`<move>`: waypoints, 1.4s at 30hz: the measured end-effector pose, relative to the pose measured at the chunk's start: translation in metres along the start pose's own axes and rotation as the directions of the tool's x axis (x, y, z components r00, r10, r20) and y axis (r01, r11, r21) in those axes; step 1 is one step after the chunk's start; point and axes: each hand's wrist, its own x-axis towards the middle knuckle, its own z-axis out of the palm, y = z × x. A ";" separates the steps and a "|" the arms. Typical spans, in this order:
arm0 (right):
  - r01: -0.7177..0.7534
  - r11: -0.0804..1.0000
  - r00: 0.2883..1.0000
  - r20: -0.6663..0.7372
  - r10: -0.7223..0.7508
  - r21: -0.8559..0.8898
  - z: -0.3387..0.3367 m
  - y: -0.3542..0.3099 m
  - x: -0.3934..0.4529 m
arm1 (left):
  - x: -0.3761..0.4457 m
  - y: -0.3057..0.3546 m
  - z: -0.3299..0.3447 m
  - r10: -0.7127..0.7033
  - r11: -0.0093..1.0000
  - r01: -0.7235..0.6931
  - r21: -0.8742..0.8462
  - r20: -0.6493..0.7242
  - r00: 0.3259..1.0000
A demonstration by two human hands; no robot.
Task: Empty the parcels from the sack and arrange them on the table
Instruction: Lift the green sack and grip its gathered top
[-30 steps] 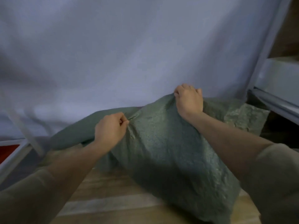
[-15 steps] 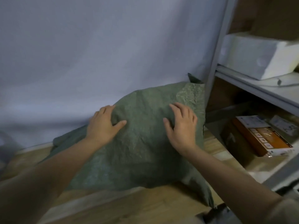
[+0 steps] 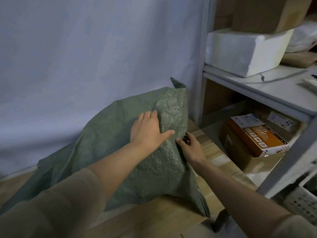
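A bulging green woven sack [image 3: 106, 134] lies on the wooden table [image 3: 154, 219], leaning against the backdrop. No parcels show; whatever it holds is hidden inside. My left hand [image 3: 147, 129] rests flat on the upper part of the sack, fingers straight and thumb spread. Lower down, my right hand [image 3: 190, 148] is at the sack's right side seam, its fingers curled around that edge.
A pale blue-grey cloth backdrop [image 3: 85, 48] hangs behind the sack. A grey metal rack [image 3: 257, 85] stands close on the right, with a white foam box [image 3: 240, 50], an orange carton [image 3: 257, 140] and cardboard boxes. A white perforated basket [image 3: 305, 203] sits at lower right.
My left hand slid right across the top of the sack. My right hand left the top and took hold of the sack's right edge. The view swung right.
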 end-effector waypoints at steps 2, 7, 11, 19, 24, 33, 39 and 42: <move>0.000 1.000 1.000 0.023 0.000 0.008 -0.001 0.000 0.002 | 0.006 0.005 0.005 0.002 0.996 0.004 0.086 -0.071 0.997; -0.007 1.000 0.998 0.059 0.006 0.017 -0.010 0.009 0.002 | 0.010 -0.002 0.013 0.077 0.994 -0.065 0.085 -0.140 0.987; -0.042 0.999 0.999 0.032 0.042 -0.005 -0.020 0.016 0.001 | 0.021 0.000 -0.002 -0.102 0.974 0.053 -0.221 -0.217 0.971; -0.054 0.997 0.996 0.067 0.057 -0.053 -0.017 0.004 -0.002 | 0.066 -0.041 -0.071 -0.512 0.694 0.178 -0.697 -0.305 0.803; 0.045 0.983 0.988 0.156 -0.017 -0.178 0.008 -0.029 -0.002 | 0.064 -0.084 -0.091 -0.674 0.517 0.194 -0.834 -0.256 0.693; 0.376 0.741 0.833 0.554 -0.007 -0.556 0.006 -0.078 -0.012 | 0.041 -0.195 -0.121 -0.869 0.263 0.268 -0.927 -0.107 0.484; 0.383 0.466 0.924 0.327 -0.199 -0.798 0.046 -0.088 -0.013 | 0.023 -0.224 -0.124 -0.879 0.200 0.257 -0.946 -0.058 0.474; 0.328 0.514 0.935 0.195 -0.295 -0.793 0.062 -0.108 -0.011 | 0.014 -0.241 -0.132 -0.878 0.204 0.252 -0.946 -0.062 0.475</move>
